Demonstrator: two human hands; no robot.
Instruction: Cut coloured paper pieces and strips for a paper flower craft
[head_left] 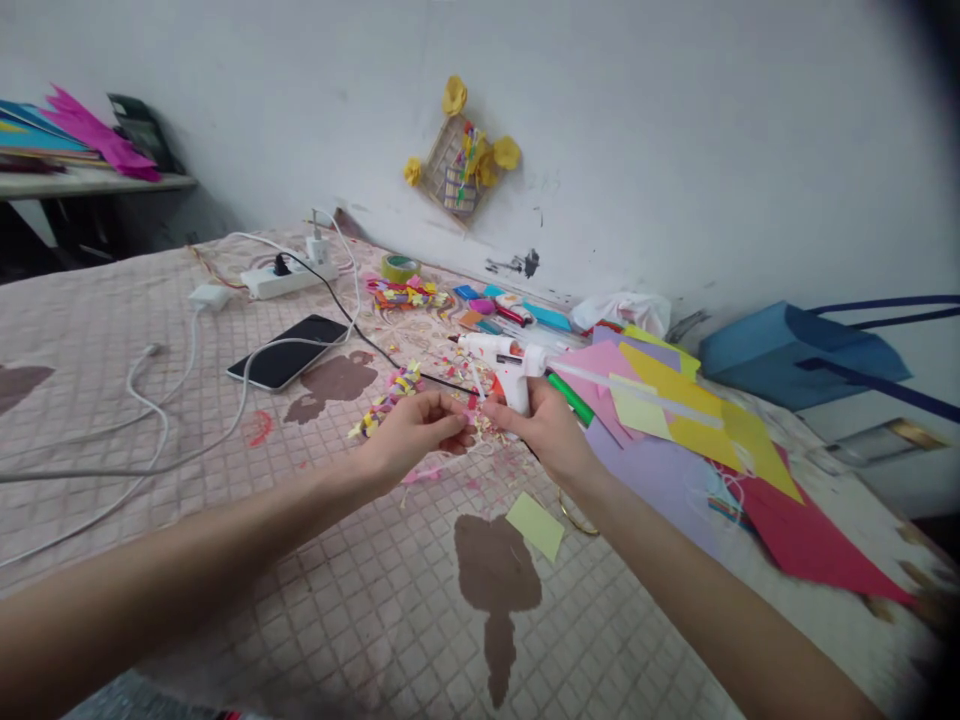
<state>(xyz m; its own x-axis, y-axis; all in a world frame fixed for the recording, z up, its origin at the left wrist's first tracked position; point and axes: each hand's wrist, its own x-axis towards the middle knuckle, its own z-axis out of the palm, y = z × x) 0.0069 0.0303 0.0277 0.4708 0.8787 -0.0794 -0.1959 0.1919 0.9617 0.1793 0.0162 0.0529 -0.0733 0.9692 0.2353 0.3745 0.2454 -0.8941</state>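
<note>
My right hand (551, 425) is closed round the handle of a white hot glue gun (510, 360) with an orange trigger. The gun's nozzle points left, and a long clear glue stick (637, 388) sticks out of its back. Close beside it, my left hand (424, 425) is pinched on a small pink paper piece (471, 408), partly hidden by the fingers. Small paper scraps (487, 435) lie under and around both hands. Just beyond the left hand is a braided-looking strip of coloured paper (386, 400).
White and black cables run from a power strip (289, 280) across the table. A black tablet (289, 352) lies left. Coloured paper sheets (675, 410), a green marker (570, 398) and a blue bag (795, 350) are right. Tape (400, 267) lies near the wall.
</note>
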